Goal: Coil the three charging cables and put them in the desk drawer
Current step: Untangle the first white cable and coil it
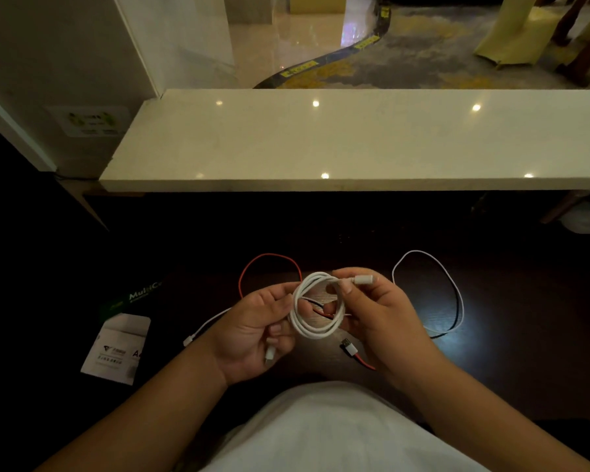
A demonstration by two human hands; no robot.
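Both hands hold a white cable coil just above the dark counter, close to the person's body. The left hand has its grip curled round the coil's left side, with one white plug end poking out below the fingers. The right hand pinches the coil's upper right side, and the other white plug lies across its fingertips. Behind the hands a red cable loops loose on the counter; its plug end shows below the coil, partly covered by the right hand. To the right a white-and-black cable lies in a wide open loop, and its near end runs under the right wrist and is lost. Another white lead trails out left of the left wrist; which cable it belongs to cannot be told. At the left sit a white packet and a green-lettered box, the box mostly swallowed by shadow. A pale stone ledge bounds the far side. The counter's near edge is hidden by the person's white shirt, and its side edges fade into darkness. No drawer can be made out.
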